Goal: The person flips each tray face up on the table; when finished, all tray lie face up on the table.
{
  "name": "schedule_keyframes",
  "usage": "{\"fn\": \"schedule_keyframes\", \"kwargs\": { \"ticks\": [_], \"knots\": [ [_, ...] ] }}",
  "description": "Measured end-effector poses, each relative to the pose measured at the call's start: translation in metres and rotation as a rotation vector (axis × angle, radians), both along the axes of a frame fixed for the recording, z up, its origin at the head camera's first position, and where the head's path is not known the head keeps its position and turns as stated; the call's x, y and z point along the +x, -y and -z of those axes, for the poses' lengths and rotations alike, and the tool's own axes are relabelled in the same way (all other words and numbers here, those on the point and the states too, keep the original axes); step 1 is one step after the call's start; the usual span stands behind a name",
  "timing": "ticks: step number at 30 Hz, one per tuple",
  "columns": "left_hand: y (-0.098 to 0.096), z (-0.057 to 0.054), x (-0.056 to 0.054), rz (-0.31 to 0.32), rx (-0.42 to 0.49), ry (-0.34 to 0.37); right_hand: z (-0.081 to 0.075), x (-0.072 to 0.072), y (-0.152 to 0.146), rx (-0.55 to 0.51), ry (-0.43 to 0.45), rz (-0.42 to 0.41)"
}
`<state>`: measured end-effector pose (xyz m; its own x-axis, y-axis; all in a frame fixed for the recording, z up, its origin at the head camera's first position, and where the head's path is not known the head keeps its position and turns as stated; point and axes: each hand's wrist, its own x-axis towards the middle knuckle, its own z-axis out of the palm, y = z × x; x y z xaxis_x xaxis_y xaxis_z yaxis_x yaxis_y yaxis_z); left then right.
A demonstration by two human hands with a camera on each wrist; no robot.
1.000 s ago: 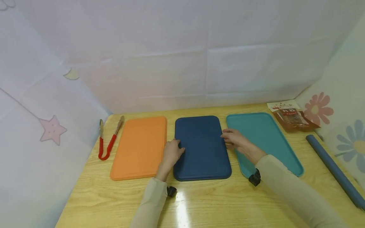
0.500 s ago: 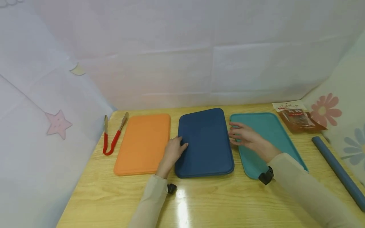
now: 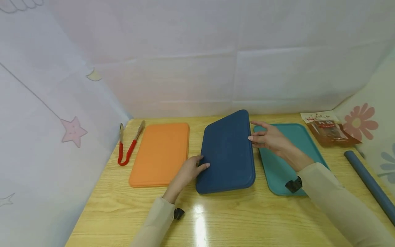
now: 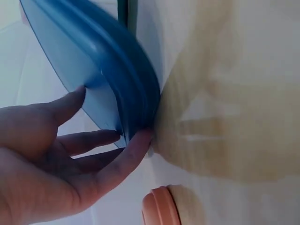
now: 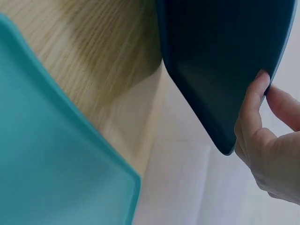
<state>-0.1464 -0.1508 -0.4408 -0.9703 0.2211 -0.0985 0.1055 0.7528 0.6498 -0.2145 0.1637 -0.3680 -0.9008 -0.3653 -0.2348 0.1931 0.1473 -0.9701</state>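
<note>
A dark blue tray [image 3: 226, 152] in the middle of the table tilts up, its right side raised higher than its left. My right hand [image 3: 273, 140] pinches the raised right edge between thumb and fingers. In the right wrist view the hollow side of the blue tray [image 5: 215, 61] faces the camera, with fingertips [image 5: 258, 86] pressed on it. At the left edge, my left hand [image 3: 189, 171] grips with the thumb on the upward face. The left wrist view shows its fingers [image 4: 126, 161] round the rim of the blue tray [image 4: 126, 70], low over the table.
An orange tray [image 3: 162, 154] lies left of the blue one, with red-handled tongs [image 3: 128, 147] beyond it. A teal tray [image 3: 277, 175] lies under my right forearm. A brown food packet [image 3: 330, 130] and a grey-blue roll [image 3: 370, 185] sit at the right of the table [image 3: 243, 219].
The blue tray lay flat; its right side has risen, lifted by my right hand. My left hand has stayed at the left edge. The head view has shifted slightly.
</note>
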Motion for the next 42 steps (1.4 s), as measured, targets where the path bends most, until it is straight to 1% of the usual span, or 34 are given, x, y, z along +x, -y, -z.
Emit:
{"fn": "schedule_keyframes", "kwargs": {
  "ticks": [4, 7, 11, 13, 15, 21, 23, 28, 30, 34, 38, 40, 42],
  "knots": [
    [0.006, 0.001, 0.021, 0.086, 0.024, 0.007, -0.005, 0.000, 0.001, -0.031, 0.025, -0.015],
    [0.011, 0.001, 0.034, 0.145, 0.039, 0.035, -0.006, 0.000, 0.000, -0.073, 0.049, -0.022],
    [0.016, 0.001, 0.048, 0.207, 0.068, 0.097, -0.009, 0.001, -0.001, -0.105, 0.060, -0.034],
    [0.016, 0.001, 0.053, 0.217, 0.070, 0.099, -0.011, 0.001, 0.000, -0.111, 0.056, -0.034],
    [0.013, 0.002, 0.057, 0.217, 0.072, 0.083, -0.013, 0.001, 0.001, -0.112, 0.047, -0.034],
    [0.000, 0.002, 0.068, 0.187, 0.048, -0.006, -0.023, 0.003, 0.006, -0.113, 0.030, -0.032],
    [-0.004, 0.001, 0.071, 0.179, 0.045, -0.037, -0.026, 0.004, 0.009, -0.129, 0.028, -0.030],
    [-0.012, 0.000, 0.078, 0.160, 0.048, -0.141, -0.035, 0.006, 0.017, -0.172, 0.011, -0.026],
    [-0.014, 0.000, 0.080, 0.155, 0.054, -0.167, -0.038, 0.007, 0.020, -0.190, 0.009, -0.022],
    [-0.017, 0.000, 0.083, 0.136, 0.075, -0.173, -0.043, 0.007, 0.027, -0.224, 0.010, -0.014],
    [-0.023, -0.002, 0.087, 0.119, 0.099, -0.138, -0.047, 0.007, 0.035, -0.225, -0.010, -0.008],
    [-0.026, -0.002, 0.088, 0.115, 0.132, -0.113, -0.049, 0.006, 0.039, -0.222, -0.021, -0.005],
    [-0.029, -0.003, 0.089, 0.107, 0.189, -0.092, -0.051, 0.006, 0.043, -0.222, -0.031, 0.007]
  ]
}}
